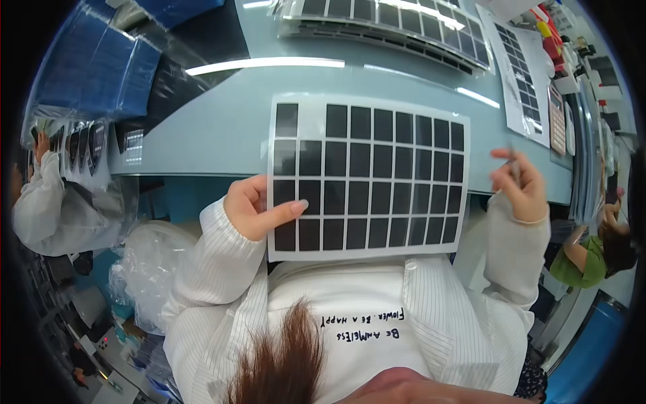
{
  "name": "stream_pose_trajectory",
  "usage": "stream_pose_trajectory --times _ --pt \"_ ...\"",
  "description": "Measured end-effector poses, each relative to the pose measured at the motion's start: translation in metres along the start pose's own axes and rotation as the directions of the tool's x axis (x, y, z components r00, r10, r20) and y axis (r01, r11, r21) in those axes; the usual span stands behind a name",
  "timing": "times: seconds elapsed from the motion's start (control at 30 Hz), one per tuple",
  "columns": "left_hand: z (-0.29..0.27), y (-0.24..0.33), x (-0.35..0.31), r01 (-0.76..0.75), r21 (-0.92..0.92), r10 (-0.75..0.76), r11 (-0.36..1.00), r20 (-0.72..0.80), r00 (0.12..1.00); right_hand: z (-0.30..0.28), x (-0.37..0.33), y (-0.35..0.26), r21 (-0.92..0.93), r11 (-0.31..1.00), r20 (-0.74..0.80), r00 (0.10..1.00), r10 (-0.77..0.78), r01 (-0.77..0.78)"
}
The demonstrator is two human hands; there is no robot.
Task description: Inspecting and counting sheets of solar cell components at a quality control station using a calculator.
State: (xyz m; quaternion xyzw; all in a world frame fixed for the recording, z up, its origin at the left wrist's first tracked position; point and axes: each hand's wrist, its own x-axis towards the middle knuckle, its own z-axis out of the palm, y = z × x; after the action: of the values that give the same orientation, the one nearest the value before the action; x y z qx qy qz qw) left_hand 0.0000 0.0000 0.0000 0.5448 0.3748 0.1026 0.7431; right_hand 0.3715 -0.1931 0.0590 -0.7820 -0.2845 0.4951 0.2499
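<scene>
My left hand (259,209) grips the left edge of a white sheet (311,121), thumb on top and fingers underneath. Rows of black rectangular pieces cover the sheet, with one bare white slot in its top row. The sheet is held at the table's near edge, in front of my body. To its right, apart from it, my right hand (521,185) is raised with curled fingers around a thin, slim tool (513,165). Blur keeps me from telling whether the tool is a pen or tweezers.
A stack of similar sheets (383,20) lies at the far side of the glossy table (222,128). Another sheet (518,81) and a calculator (556,121) are at the right. Blue plastic-wrapped bundles (94,67) stand at the far left. Other people sit at both sides.
</scene>
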Motion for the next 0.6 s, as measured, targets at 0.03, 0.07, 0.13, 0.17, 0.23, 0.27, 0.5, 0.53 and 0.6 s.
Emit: stream_pose_trajectory --times 0.03,0.07,0.13,0.17,0.23,0.27,0.5,0.53,0.6 --pt "0.000 0.000 0.000 0.050 -0.002 -0.050 0.999 0.000 0.999 0.001 -0.007 -0.008 -0.014 0.980 -0.065 0.977 -0.201 0.201" --pt "-0.001 0.000 0.000 0.098 -0.005 -0.098 0.995 0.001 0.995 0.003 -0.013 -0.015 -0.042 0.919 -0.126 0.910 -0.394 0.392" --pt "-0.005 -0.013 0.009 0.114 0.037 -0.115 0.993 0.031 0.993 0.035 -0.009 -0.029 0.021 0.887 -0.119 0.882 -0.456 0.462" --pt "-0.008 -0.017 0.011 0.126 0.078 -0.131 0.989 0.072 0.989 0.052 -0.010 -0.040 0.079 0.849 -0.126 0.850 -0.512 0.523" --pt "0.000 -0.025 0.009 0.134 0.002 -0.134 0.991 0.070 0.988 0.069 -0.016 -0.063 -0.148 0.855 0.006 0.865 -0.501 0.496" --pt "-0.002 -0.027 0.008 0.133 -0.006 -0.133 0.991 0.060 0.989 0.077 -0.014 -0.073 -0.268 0.769 0.075 0.809 -0.584 0.580" --pt "0.008 -0.038 0.003 0.002 -0.044 -0.003 0.999 -0.029 1.000 0.140 0.018 -0.091 -0.394 0.354 0.204 0.456 -0.866 0.848" --pt "0.013 -0.037 0.001 -0.031 -0.124 0.024 0.992 -0.053 0.998 0.148 0.021 -0.091 -0.401 0.317 0.222 0.428 -0.876 0.859" --pt "0.022 -0.037 -0.001 -0.067 -0.218 0.045 0.974 -0.104 0.994 0.161 0.027 -0.089 -0.394 0.300 0.240 0.412 -0.879 0.869"
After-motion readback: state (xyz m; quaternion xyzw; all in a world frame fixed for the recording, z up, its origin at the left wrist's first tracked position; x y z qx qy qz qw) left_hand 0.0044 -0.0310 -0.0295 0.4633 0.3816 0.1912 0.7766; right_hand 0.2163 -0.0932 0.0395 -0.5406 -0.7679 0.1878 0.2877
